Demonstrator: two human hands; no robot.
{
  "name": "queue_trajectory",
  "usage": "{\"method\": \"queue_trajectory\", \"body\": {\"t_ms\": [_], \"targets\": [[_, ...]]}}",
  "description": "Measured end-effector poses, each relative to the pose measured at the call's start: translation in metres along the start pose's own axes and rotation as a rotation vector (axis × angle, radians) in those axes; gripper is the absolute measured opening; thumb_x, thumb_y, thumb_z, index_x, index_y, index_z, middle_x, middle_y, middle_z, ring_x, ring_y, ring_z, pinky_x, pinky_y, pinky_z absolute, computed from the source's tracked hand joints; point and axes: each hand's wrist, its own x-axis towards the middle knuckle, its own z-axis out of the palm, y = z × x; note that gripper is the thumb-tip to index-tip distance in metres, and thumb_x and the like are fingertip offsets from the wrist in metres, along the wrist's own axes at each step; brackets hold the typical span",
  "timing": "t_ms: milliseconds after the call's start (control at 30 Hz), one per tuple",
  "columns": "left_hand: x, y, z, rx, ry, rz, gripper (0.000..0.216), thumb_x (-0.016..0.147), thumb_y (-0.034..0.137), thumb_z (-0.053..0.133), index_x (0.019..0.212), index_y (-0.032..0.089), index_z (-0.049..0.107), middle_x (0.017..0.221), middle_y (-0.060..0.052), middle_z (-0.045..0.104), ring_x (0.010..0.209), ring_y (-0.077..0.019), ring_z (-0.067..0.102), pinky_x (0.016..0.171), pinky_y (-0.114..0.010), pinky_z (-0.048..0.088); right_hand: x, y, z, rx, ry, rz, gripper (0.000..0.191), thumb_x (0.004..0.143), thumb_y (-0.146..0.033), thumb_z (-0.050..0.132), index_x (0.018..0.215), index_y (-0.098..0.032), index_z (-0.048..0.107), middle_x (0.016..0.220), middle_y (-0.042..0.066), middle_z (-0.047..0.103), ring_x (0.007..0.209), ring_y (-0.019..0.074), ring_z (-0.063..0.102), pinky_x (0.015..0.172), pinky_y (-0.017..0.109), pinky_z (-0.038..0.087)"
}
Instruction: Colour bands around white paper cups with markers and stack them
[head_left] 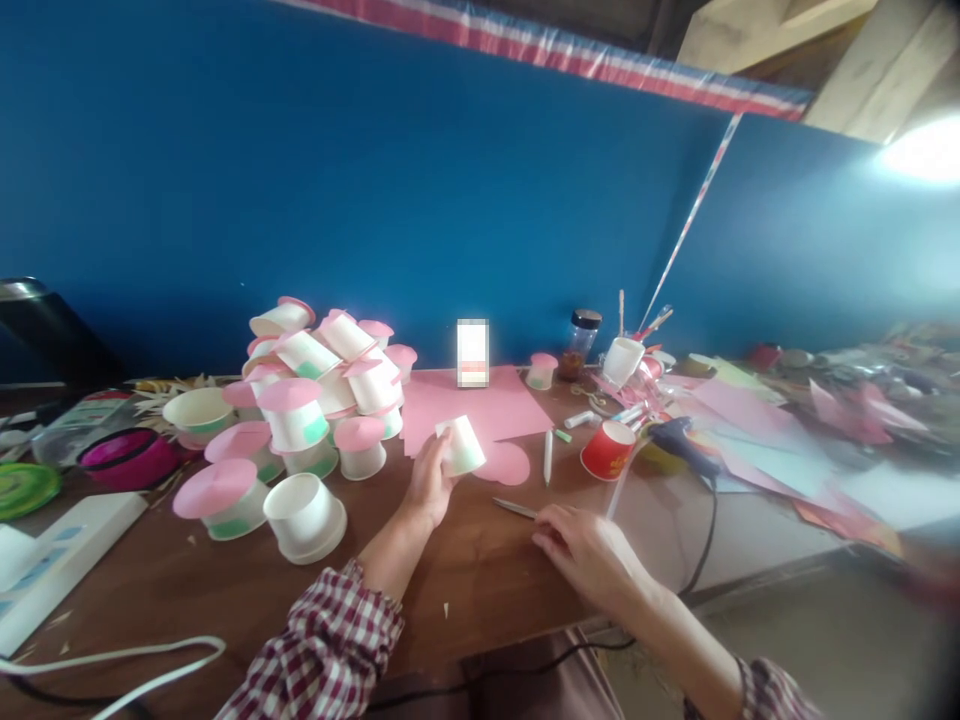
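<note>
My left hand is closed around a small white paper cup with a green print, held tilted above the table. Under and behind the cup lie pink paper circles and a large pink sheet. My right hand rests low over the table with its fingers curled at the end of a pair of scissors. Their pointed metal blades stick out to the left; the handles are hidden by the hand. A white pen lies just beyond it.
Left, several paper cups with pink discs are piled up beside stacked white cups. A power strip lies front left. Right are a red paper cup, a glue gun with a black cord, a jar and loose paper.
</note>
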Motion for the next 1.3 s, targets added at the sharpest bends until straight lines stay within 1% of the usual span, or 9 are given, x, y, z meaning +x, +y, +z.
{"method": "queue_trajectory", "body": {"t_ms": [167,333,467,633,767,967,1033,1200,1300], "targets": [[0.003,0.001,0.000,0.137,-0.019,0.088,0.033,0.071,0.041,0.066,0.093,0.017,0.058,0.085,0.000,0.059,0.079,-0.0146,0.057,0.066,-0.026,0.046,-0.006,0.006,-0.001,0.007,0.021,0.015,0.011,0.087,-0.027,0.051,0.088,-0.021,0.060,0.084,0.002,0.067,0.074,0.0180,0.063,0.062,0.025,0.041],[-0.006,0.004,0.005,0.552,0.073,0.302,0.043,0.071,0.043,0.066,0.103,0.016,0.057,0.094,-0.005,0.061,0.086,-0.0181,0.058,0.071,-0.028,0.047,-0.014,0.009,0.013,0.057,0.092,-0.050,0.012,0.087,-0.026,0.050,0.091,-0.021,0.060,0.084,0.003,0.066,0.074,0.0183,0.063,0.062,0.026,0.044],[-0.031,0.002,0.016,0.702,-0.069,0.375,0.041,0.075,0.041,0.062,0.106,0.016,0.054,0.097,-0.007,0.062,0.086,-0.0180,0.059,0.074,-0.030,0.048,-0.008,0.006,0.013,0.195,0.258,-0.078,0.017,0.087,-0.026,0.050,0.102,-0.021,0.056,0.090,0.004,0.066,0.074,0.0177,0.064,0.067,0.028,0.049],[-0.065,0.000,0.023,0.858,-0.172,0.427,0.037,0.076,0.035,0.062,0.109,0.019,0.057,0.109,-0.010,0.060,0.100,-0.0214,0.057,0.088,-0.035,0.045,0.015,-0.007,0.015,0.213,0.429,-0.187,0.042,0.081,-0.023,0.055,0.121,-0.018,0.045,0.108,0.012,0.062,0.098,0.0272,0.060,0.082,0.041,0.049],[-0.081,0.008,0.010,0.957,-0.189,0.477,0.038,0.078,0.031,0.060,0.114,0.021,0.055,0.112,-0.009,0.058,0.103,-0.0212,0.056,0.091,-0.036,0.044,0.027,-0.027,0.026,0.395,0.339,-0.262,0.056,0.077,-0.021,0.058,0.128,-0.018,0.035,0.116,0.014,0.058,0.105,0.0275,0.057,0.085,0.041,0.048],[-0.094,0.013,-0.023,1.061,-0.036,0.456,0.050,0.080,0.034,0.058,0.127,0.021,0.045,0.124,-0.010,0.054,0.115,-0.0242,0.052,0.096,-0.040,0.043,0.046,-0.061,0.044,0.602,0.163,-0.185,0.056,0.072,-0.016,0.060,0.122,-0.020,0.037,0.105,0.009,0.063,0.092,0.0230,0.062,0.078,0.035,0.051],[-0.102,0.012,-0.036,1.134,0.069,0.562,0.064,0.077,0.033,0.061,0.134,0.020,0.036,0.129,-0.013,0.049,0.121,-0.0268,0.046,0.098,-0.044,0.041,0.057,-0.070,0.049,0.579,0.179,-0.237,0.059,0.072,-0.018,0.061,0.125,-0.019,0.035,0.109,0.011,0.061,0.097,0.0237,0.061,0.081,0.036,0.050],[-0.122,0.027,-0.071,1.324,0.444,1.045,0.067,0.070,0.025,0.069,0.129,0.015,0.039,0.115,-0.015,0.053,0.103,-0.0250,0.054,0.090,-0.043,0.046,0.084,-0.096,0.059,0.319,0.204,-0.314,0.070,0.069,-0.022,0.069,0.129,-0.014,0.034,0.121,0.015,0.054,0.111,0.0291,0.052,0.094,0.041,0.042],[-0.121,0.045,-0.092,1.543,0.657,1.100,0.085,0.064,0.034,0.073,0.134,0.007,0.032,0.124,-0.023,0.045,0.117,-0.0334,0.043,0.093,-0.049,0.042,0.096,-0.115,0.062,0.263,0.155,-0.271,0.067,0.069,-0.024,0.072,0.125,-0.015,0.038,0.114,0.014,0.058,0.104,0.0279,0.055,0.089,0.039,0.046]]}}
